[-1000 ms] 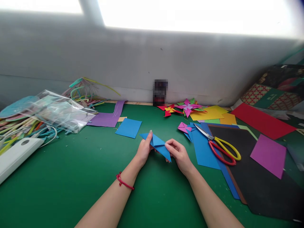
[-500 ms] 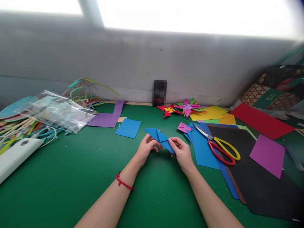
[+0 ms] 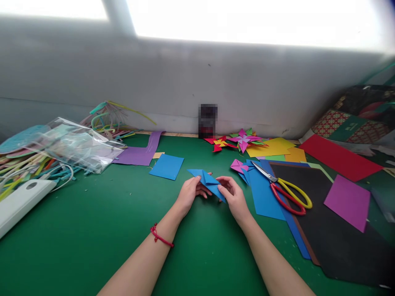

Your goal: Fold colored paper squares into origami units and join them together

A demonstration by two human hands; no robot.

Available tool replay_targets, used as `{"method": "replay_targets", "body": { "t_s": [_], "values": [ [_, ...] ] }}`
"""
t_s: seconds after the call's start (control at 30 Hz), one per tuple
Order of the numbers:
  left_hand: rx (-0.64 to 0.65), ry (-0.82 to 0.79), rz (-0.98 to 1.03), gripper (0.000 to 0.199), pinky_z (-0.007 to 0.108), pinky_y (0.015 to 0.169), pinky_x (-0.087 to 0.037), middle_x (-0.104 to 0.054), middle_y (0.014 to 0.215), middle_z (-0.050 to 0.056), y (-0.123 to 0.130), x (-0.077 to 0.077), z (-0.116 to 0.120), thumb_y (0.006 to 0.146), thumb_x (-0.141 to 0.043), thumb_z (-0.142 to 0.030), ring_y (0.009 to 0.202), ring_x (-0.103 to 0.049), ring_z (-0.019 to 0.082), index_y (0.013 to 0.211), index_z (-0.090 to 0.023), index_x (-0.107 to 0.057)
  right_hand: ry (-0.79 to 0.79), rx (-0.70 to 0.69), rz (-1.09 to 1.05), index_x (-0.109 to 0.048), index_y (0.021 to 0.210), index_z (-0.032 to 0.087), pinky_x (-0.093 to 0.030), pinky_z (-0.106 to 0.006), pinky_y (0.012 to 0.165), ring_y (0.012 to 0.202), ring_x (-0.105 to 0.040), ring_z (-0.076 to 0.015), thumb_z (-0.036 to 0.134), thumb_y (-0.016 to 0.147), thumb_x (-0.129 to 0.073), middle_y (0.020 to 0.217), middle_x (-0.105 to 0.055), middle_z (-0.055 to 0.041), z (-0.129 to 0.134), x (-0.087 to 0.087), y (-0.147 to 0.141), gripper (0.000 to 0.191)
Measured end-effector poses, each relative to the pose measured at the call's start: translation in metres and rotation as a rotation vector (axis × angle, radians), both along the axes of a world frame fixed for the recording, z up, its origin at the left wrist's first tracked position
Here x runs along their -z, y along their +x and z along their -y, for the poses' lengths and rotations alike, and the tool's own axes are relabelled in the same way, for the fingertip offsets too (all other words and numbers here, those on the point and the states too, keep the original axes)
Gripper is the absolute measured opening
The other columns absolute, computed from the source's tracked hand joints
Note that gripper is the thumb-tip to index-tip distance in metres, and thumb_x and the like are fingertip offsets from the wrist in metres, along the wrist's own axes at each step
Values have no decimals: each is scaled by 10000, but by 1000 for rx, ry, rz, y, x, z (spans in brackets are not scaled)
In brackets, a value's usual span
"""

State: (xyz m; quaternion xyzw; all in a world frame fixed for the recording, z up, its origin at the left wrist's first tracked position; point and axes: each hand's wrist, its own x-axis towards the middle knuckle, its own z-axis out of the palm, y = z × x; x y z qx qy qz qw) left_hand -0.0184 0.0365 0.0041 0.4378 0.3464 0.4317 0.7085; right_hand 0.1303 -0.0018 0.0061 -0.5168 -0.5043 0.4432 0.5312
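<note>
Between my two hands is a piece of folded blue paper [image 3: 209, 181], held a little above the green table. My left hand [image 3: 189, 194] pinches its left part, thumb on top and fingers underneath. On the right end, my right hand [image 3: 233, 194] has its thumb on the paper and its fingers bent behind it. A raised flap stands near the middle of the fold. To the left of it lies a flat blue paper square [image 3: 167, 166]. Close by on the right are a small pink folded piece [image 3: 238, 165] and a blue sheet [image 3: 264, 193].
Scissors [image 3: 285, 189] with red and yellow handles lie over dark sheets [image 3: 342, 222] at right. Finished paper flowers [image 3: 243, 139] sit near the wall, beside yellow paper [image 3: 271, 147]. A clear plastic bag [image 3: 89, 144], purple paper [image 3: 135, 155] and a white power strip [image 3: 26, 203] are left.
The middle flap of the folded blue paper now stands up more. My right fingers have shifted along its edge, and my left thumb has moved onto its top.
</note>
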Motion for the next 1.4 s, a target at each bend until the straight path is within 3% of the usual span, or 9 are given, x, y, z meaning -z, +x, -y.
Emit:
{"method": "replay_targets", "body": {
  "t_s": [0.07, 0.17, 0.43, 0.63, 0.9, 1.1, 1.27, 1.4],
  "values": [
    [2, 3, -4, 427, 239, 519, -444, -642, 763, 117, 0, 0, 0, 824, -406, -373, 604, -593, 153, 1080, -61, -548, -5, -40, -6, -526, 999, 214, -460, -232, 492, 826, -542, -205, 337, 732, -572, 920, -569, -62, 0, 0, 0, 297],
    [21, 17, -21, 427, 239, 524, -445, -644, 763, 118, 1, 1, 1, 824, -409, -376, 609, -592, 151, 1071, -59, -553, 3, -27, 37, -534, 978, 216, -478, -252, 544, 839, -548, -205, 338, 724, -588, 921, -581, -60, -1, 2, -1, 287],
    [48, 51, -107, 364, 244, 502, -432, -617, 646, 85, 4, -2, 3, 796, -443, -401, 581, -590, 161, 827, -64, -576, -31, 84, 30, -566, 824, 202, -429, -230, 448, 628, -533, -161, 388, 730, -580, 750, -589, -26, 0, 2, -3, 209],
    [44, 68, -148, 340, 252, 510, -435, -589, 583, 56, 4, -3, 5, 800, -434, -398, 558, -580, 153, 666, -102, -532, -44, 101, -87, -521, 621, 181, -334, -200, 477, 519, -421, -92, 340, 690, -641, 562, -465, 43, -2, 2, 2, 211],
    [144, 112, -196, 345, 253, 543, -428, -599, 619, 62, 3, -9, 7, 803, -432, -378, 591, -582, 157, 669, -96, -577, -150, 16, -505, -483, 602, 182, -307, -200, 467, 471, -397, -83, 263, 656, -658, 532, -460, 60, -1, -4, 7, 200],
    [172, 164, -162, 212, 249, 588, -431, -594, 652, 42, -2, -15, 8, 766, -506, -289, 635, -571, 152, 690, -110, -592, -163, -119, -583, -484, 579, 173, -351, -206, 492, 490, -450, -94, 234, 668, -617, 536, -496, 42, -1, -12, 8, 171],
    [93, 127, -108, 262, 231, 558, -441, -564, 732, 13, -3, -16, 10, 750, -539, -297, 612, -553, 122, 968, -159, -583, -160, -124, -558, -481, 579, 176, -385, -209, 455, 468, -469, -98, 231, 676, -615, 520, -483, 45, 1, -11, 9, 174],
    [-47, 126, -113, 357, 206, 516, -434, -543, 804, 14, -3, -13, 7, 724, -574, -313, 558, -537, 88, 1059, -190, -548, -163, -92, -584, -554, 775, 184, -405, -229, 380, 502, -523, -136, 381, 771, -527, 606, -530, 8, 0, -6, 5, 199]
  ]
}}
